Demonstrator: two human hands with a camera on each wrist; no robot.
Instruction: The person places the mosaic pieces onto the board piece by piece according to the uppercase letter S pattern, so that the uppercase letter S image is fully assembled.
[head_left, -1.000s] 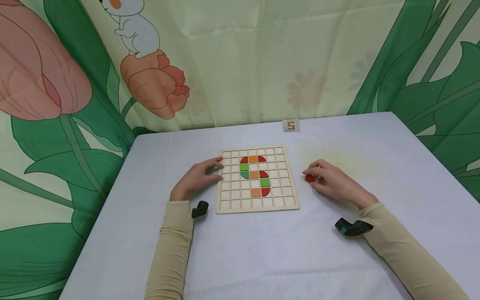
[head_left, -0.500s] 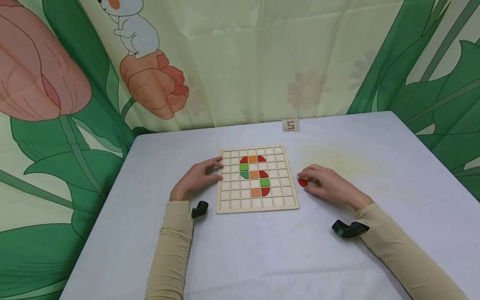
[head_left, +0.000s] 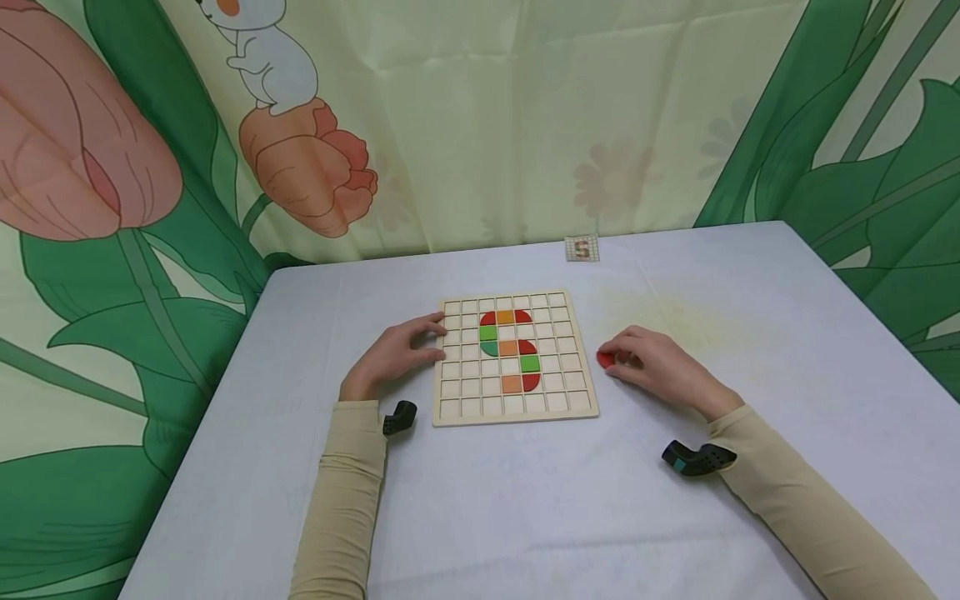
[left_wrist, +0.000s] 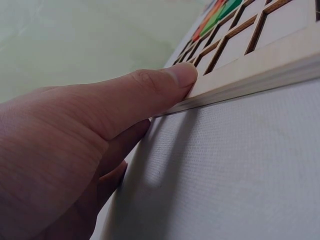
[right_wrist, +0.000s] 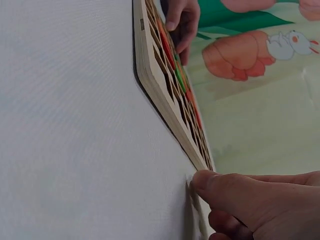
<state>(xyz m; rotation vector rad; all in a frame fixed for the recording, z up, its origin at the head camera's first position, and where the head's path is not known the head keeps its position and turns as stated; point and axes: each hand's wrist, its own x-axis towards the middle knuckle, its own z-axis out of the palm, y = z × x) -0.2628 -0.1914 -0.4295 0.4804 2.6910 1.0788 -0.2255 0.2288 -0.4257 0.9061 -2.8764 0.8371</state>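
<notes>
A wooden grid board point(head_left: 470, 390) lies flat on the table, with red, orange and green tiles forming an S-like shape in its cells. My left hand point(head_left: 395, 354) rests against the board's left edge; in the left wrist view its thumb point(left_wrist: 182, 75) touches the rim. Just off the board's right side, my right hand point(head_left: 652, 362) pinches a red tile point(head_left: 604, 359) between thumb and fingers. Part of that tile is covered by the fingers, so its full outline is hidden. In the right wrist view, the thumb point(right_wrist: 215, 184) appears close to the board's edge.
A small card point(head_left: 582, 248) printed with a similar S pattern on a grid lies near the table's back edge. White cloth covers the table point(head_left: 480, 508). Behind it hangs a curtain point(head_left: 480, 125) printed with flowers and a rabbit.
My right hand has moved slightly left, closer to the board, and the red tile has shifted between its fingers. The left hand and the board stay in place.
</notes>
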